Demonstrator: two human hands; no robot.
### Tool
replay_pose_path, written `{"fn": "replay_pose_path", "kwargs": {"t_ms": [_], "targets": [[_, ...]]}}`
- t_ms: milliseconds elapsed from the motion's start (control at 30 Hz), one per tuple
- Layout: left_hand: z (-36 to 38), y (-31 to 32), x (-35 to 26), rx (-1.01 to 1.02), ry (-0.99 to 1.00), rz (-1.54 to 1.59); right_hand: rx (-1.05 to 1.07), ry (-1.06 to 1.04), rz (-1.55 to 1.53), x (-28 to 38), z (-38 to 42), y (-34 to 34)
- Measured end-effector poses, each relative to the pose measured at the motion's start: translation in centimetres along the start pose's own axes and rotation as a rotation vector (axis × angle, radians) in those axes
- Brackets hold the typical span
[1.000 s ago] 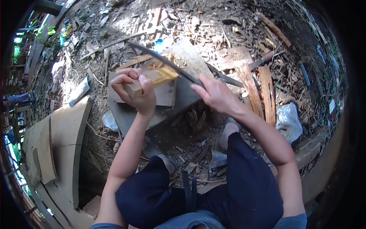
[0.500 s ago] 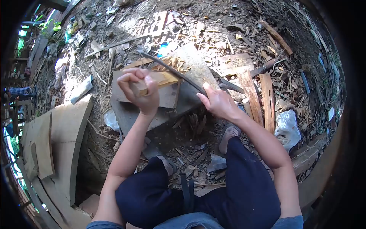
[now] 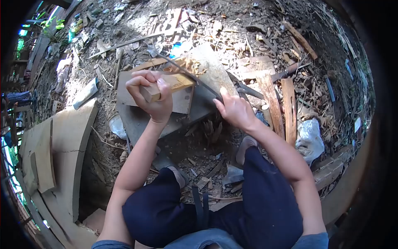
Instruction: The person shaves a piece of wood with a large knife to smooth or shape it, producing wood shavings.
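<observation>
In our left hand [image 3: 150, 92] we grip the block [image 3: 177, 82], our fingers curled round its near end, over the board [image 3: 176, 102] on the left part of the slab [image 3: 217, 70]. Our right hand [image 3: 237, 111] is closed on the near end of the long dark blade [image 3: 206, 86], by the slab's right edge. The blade slants across the block's far end; we cannot tell whether they touch. Shavings [image 3: 191, 65] lie just beyond, toward the slab's far edge. Right of the slab, a knife [image 3: 285, 74] lies on the ground [image 3: 232, 12].
</observation>
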State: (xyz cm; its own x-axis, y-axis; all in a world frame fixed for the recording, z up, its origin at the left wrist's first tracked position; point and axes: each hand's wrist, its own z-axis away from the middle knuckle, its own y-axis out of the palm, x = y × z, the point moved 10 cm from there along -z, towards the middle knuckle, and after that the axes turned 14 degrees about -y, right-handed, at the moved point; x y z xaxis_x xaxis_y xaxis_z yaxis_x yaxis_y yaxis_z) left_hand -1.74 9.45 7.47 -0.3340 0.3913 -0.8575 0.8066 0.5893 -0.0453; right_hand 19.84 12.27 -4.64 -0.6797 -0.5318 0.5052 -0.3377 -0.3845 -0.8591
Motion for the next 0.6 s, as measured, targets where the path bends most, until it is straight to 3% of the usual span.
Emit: {"fn": "replay_pose_path", "kwargs": {"t_ms": [100,167,233,300,367,500,567,600], "targets": [[0.0,-0.2,-0.1,0.023,-0.021,0.045,-0.015,0.001,-0.080,-0.8,-0.1,1.3],[0.0,-0.3,0.1,0.055,0.015,-0.132,-0.056,-0.068,-0.316,-1.9,-0.8,2.5],[-0.2,-0.4,0.1,0.054,-0.003,-0.117,0.005,-0.031,-0.425,-1.9,-1.2,1.3],[-0.7,-1.8,0.9,-0.061,-0.128,-0.042,0.326,0.265,-0.809,-1.6,0.3,3.0],[-1.1,-2.1,1.3,-0.101,-0.179,0.016,0.312,0.287,-0.823,-1.7,0.8,3.3],[-1.3,-2.6,1.8,-0.091,-0.192,0.008,0.078,0.065,-0.595,-1.8,-0.5,2.7],[-0.2,-0.9,-0.2,-0.009,-0.026,-0.140,0.011,0.015,-0.508,-1.8,-0.7,1.9],[0.5,0.2,-1.6,0.099,0.072,-0.063,0.028,0.044,-0.519,-1.4,-0.6,1.0]]}}
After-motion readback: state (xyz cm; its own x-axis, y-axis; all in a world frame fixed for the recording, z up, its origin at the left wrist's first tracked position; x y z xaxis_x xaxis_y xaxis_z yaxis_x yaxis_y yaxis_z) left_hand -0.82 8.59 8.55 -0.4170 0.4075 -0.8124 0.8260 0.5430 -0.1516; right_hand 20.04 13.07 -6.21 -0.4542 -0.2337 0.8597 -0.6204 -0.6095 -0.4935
